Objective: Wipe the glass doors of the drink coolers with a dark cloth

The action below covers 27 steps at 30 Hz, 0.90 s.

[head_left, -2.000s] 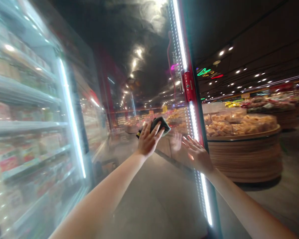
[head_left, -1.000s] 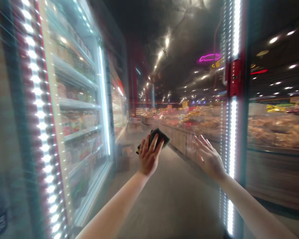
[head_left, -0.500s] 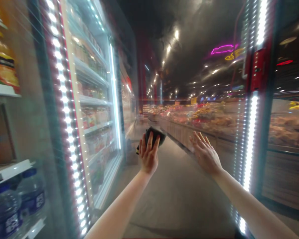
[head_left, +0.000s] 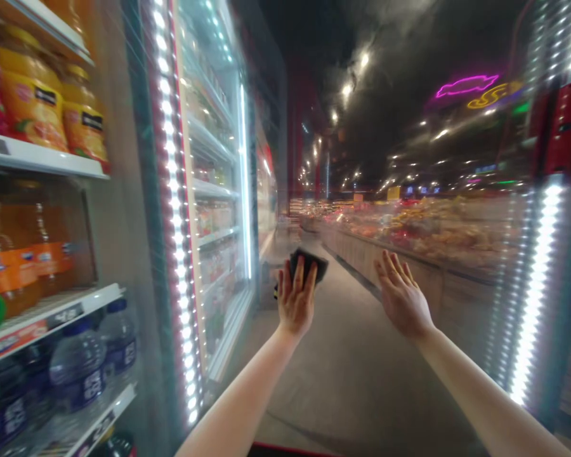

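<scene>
My left hand (head_left: 295,298) has its fingers spread over a dark folded cloth (head_left: 320,265), pressing it to a see-through glass door pane (head_left: 352,393). A small yellow bit shows at the cloth's left edge. Right of it, my right hand (head_left: 402,295) lies flat on the same pane with the fingers stretched out and nothing in them. Both arms reach forward from the bottom of the view.
Shelves (head_left: 52,162) on the left carry orange drink bottles (head_left: 33,105) and water bottles (head_left: 78,371). Bright light strips (head_left: 176,209) run upright beside them. Another lit strip (head_left: 535,292) stands at the right. Beyond the glass are an aisle floor and blurred produce displays (head_left: 438,222).
My view has turned left, so more of the bottle shelves shows. Both hands and the cloth appear slightly further right in the picture, still against the glass.
</scene>
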Each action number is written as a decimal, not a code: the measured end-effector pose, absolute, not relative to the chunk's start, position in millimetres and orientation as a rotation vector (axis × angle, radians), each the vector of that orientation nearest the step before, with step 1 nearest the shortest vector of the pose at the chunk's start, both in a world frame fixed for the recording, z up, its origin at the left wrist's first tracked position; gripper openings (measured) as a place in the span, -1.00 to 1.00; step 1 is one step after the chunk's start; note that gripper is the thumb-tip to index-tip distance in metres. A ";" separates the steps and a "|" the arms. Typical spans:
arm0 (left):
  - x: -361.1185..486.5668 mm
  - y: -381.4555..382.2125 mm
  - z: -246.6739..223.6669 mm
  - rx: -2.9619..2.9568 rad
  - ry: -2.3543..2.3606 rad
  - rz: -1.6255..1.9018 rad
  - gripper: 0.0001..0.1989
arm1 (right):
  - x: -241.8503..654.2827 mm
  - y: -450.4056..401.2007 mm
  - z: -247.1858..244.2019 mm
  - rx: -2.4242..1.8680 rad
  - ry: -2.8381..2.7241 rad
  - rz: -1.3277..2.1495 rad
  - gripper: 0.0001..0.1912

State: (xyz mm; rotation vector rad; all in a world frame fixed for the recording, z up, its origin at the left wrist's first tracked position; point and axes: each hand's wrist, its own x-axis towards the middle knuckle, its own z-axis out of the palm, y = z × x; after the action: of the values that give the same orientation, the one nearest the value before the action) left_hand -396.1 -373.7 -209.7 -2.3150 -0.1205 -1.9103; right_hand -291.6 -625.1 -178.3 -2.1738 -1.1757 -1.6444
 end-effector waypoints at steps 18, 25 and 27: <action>-419.0 -332.9 -225.2 -2.412 -0.101 -1.776 -0.29 | -333.2 -567.2 -179.7 -2.125 -1.495 -1.643 -0.17; -438.9 -296.6 -209.1 -2.434 -0.673 -2.105 -0.35 | -335.3 -543.8 -182.7 -2.158 -1.505 -1.586 -0.32; -441.4 -296.3 -229.0 -2.458 -0.690 -2.110 -0.36 | -332.3 -543.1 -186.0 -2.146 -1.502 -1.597 -0.30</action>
State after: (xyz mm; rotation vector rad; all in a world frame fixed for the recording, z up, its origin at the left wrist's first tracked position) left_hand -441.4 -296.3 -229.0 -2.4579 -0.6904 -2.1101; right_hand -332.3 -543.1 -186.0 -2.1456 -1.5019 -1.5971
